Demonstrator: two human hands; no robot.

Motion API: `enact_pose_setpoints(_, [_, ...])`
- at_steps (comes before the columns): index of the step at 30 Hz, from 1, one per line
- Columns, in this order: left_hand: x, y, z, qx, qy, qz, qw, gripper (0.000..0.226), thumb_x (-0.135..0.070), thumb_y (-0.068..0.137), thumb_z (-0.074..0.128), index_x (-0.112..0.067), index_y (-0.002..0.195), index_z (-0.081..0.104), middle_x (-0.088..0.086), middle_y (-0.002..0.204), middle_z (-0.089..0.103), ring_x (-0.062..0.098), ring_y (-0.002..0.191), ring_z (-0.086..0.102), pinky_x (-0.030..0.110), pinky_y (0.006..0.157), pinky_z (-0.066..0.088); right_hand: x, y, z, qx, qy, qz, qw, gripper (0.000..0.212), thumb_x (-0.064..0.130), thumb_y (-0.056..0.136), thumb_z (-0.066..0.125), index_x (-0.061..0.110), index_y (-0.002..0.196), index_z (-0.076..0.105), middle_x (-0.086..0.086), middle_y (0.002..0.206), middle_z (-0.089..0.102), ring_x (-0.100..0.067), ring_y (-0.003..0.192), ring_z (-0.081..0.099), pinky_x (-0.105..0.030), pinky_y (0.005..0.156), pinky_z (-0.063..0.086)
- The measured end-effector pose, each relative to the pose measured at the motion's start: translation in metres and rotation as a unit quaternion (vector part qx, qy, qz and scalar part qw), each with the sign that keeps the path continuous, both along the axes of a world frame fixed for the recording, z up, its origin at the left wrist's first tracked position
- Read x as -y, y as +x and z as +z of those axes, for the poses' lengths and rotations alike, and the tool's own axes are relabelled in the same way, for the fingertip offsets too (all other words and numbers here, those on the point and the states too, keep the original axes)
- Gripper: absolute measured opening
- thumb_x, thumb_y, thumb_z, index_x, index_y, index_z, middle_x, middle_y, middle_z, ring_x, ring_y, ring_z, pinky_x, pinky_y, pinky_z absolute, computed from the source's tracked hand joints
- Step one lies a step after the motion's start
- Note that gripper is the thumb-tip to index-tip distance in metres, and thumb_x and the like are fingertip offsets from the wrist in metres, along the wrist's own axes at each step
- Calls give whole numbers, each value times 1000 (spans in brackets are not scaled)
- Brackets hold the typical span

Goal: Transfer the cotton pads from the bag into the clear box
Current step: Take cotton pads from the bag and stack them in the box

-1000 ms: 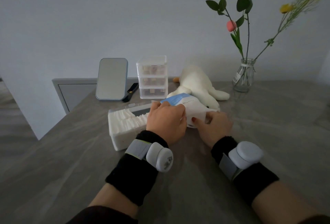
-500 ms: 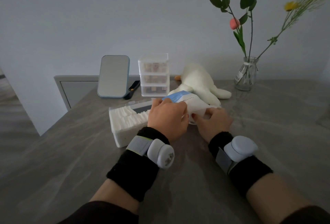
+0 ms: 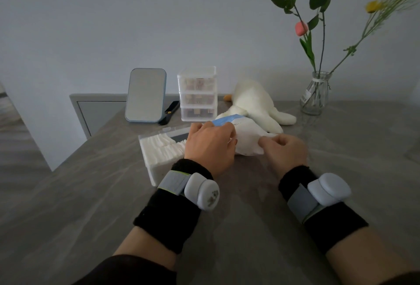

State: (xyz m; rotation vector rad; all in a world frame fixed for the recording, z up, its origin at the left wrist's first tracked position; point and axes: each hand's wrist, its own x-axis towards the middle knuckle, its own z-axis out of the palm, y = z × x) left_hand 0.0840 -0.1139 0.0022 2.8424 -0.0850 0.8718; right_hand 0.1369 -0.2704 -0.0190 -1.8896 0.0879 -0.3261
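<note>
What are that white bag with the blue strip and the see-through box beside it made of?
The white bag with the blue strip looks like thin matte plastic film or paper: it crumples softly under both hands. Which of the two, I cannot tell. The clear rectangular box seems to be rigid transparent plastic, with straight walls showing the white cotton pads stacked inside.

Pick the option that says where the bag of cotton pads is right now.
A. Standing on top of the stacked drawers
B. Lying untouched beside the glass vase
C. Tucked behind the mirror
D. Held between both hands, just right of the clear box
D: both the left hand and the right hand grip the bag, which sits just right of the clear box already holding pads.
</note>
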Motion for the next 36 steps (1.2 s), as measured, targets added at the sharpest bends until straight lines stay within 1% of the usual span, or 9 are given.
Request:
enact_pose_setpoints(5, [0,1,0,-4,-4,-2,1000,19,-38,95,45,-29,106,57,-8,97,68,19,98,56,35,97,31,7,-6,18,-27,87,9,996,33,31,74,63,-2,71,66,-29,81,56,-40,72,49,-27,60,45])
enact_pose_setpoints(9, [-1,0,0,-4,-19,-3,1000,20,-40,94,48,-29,109,56,-11,99,68,17,101,56,35,99,31,16,-8,28,-27,162,26,986,17,30,64,56,19,53,64,-24,77,61,-28,69,51,-38,69,43])
enact_pose_setpoints(13, [3,-3,3,-18,-54,-33,998,36,-37,81,52,-27,115,54,-12,110,65,17,108,53,34,102,30,24,-8,32,-60,376,110,918,32,16,70,52,5,96,66,-14,83,64,-23,63,59,-30,53,48])
enact_pose_setpoints(15, [8,-7,8,-16,-146,-83,986,44,-34,73,48,-22,115,55,-7,113,62,17,107,52,35,99,36,22,-11,36,-78,448,145,879,24,9,81,46,6,99,62,-11,83,64,-22,65,61,-28,53,51])
enact_pose_setpoints(19, [20,-12,17,8,-435,-157,886,27,-28,84,53,-15,107,59,-2,105,66,16,95,63,32,82,52,19,-16,41,-78,516,205,828,18,6,86,43,9,90,61,-8,84,68,-20,70,66,-25,54,54])
enact_pose_setpoints(24, [33,-15,34,-138,-751,-205,612,35,-19,100,47,6,125,53,32,119,61,34,93,67,39,82,59,14,-20,42,-52,491,246,834,17,4,90,47,7,92,63,-8,80,71,-18,66,69,-25,54,55])
enact_pose_setpoints(26, [33,-16,34,-184,-785,-209,553,41,-25,101,47,1,132,49,32,119,62,37,97,67,39,81,60,12,-19,40,-27,442,238,864,13,3,89,53,8,84,64,-8,77,68,-19,66,66,-26,54,53])
enact_pose_setpoints(31, [31,-15,29,-174,-799,-199,541,33,-12,103,44,7,129,48,33,112,65,40,100,68,44,77,61,11,-14,28,57,254,172,950,6,17,82,73,14,81,68,-9,75,64,-19,64,56,-34,56,50])
enact_pose_setpoints(36, [33,-13,25,-134,-798,-205,550,28,-15,103,44,2,114,62,24,109,70,34,100,69,44,80,60,9,-14,24,103,192,124,968,21,24,80,77,12,91,64,-7,78,65,-15,62,58,-26,50,46])
